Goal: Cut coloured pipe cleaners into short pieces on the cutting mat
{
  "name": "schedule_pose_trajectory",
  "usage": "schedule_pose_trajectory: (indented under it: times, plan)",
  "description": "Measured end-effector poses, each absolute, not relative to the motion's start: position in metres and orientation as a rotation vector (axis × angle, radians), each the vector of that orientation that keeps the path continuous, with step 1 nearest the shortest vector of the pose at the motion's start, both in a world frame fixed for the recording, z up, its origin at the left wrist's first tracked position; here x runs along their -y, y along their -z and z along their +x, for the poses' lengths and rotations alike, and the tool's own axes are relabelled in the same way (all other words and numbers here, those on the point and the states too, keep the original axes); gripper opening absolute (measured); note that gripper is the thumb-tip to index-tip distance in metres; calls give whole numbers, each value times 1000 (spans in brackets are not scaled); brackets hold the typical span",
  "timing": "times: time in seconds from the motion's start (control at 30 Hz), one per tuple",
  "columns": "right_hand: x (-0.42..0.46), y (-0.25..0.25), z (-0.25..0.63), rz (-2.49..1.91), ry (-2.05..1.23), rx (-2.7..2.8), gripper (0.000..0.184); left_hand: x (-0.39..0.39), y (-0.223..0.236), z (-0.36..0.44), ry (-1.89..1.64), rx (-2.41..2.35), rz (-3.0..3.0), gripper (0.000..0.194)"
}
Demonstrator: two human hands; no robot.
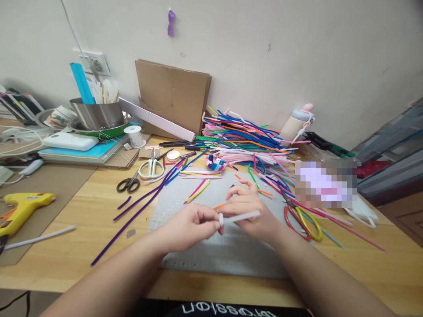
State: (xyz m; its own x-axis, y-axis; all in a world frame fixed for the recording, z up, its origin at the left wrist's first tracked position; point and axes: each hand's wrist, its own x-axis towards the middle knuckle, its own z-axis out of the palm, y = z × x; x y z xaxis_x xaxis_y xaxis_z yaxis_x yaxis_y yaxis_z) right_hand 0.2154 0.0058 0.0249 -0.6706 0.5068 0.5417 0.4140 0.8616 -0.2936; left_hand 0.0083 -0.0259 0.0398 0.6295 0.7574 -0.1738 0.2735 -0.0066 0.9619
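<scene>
My left hand (194, 226) is closed in a pinch on a white pipe cleaner (243, 216), just above the grey mat (211, 259). Its end by my fingertips is wound into a small coil, and the straight tail points right. Behind that tail is my right hand (253, 211), fingers apart and loosely bent, with fingertips near the coil. Whether they touch it is hidden. Pink, yellow and white pipe cleaner pieces (197, 191) lie on the mat beyond my hands, and a short orange piece (219, 206) shows between them.
Red-and-yellow-handled scissors (302, 222) lie right of my right hand. Purple pipe cleaners (132, 220) and two more scissors (151, 168) are to the left. A large pipe cleaner pile (244, 132) fills the back. A yellow glue gun (23, 211) rests far left.
</scene>
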Motion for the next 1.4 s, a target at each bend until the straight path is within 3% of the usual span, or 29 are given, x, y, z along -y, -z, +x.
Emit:
schedule_pose_trajectory:
  times: [0.23,0.53,0.7,0.83,0.93,1.17,1.3,1.4]
  plan:
    - [14,-14,195,-829,116,2342,15,21,-29,11,-763,-1302,1846,29]
    - [17,-23,205,-845,284,2431,20,23,-23,9,-362,-1430,2608,21]
    - [1,-29,217,-781,-16,2500,16,25,-27,7,-256,-1070,2682,17]
    - [-12,-29,224,-714,-506,2544,18,29,-38,7,-416,-853,2402,21]
    - [-15,-29,224,-744,-625,2476,22,29,-42,8,-604,-946,2112,24]
    - [10,-23,203,-866,-24,2411,17,21,-29,8,-820,-1439,1959,27]
    - [19,-24,201,-835,219,2406,16,20,-25,7,-550,-1570,2324,26]
    - [15,-30,206,-857,190,2369,14,21,-26,7,-309,-1482,2559,22]
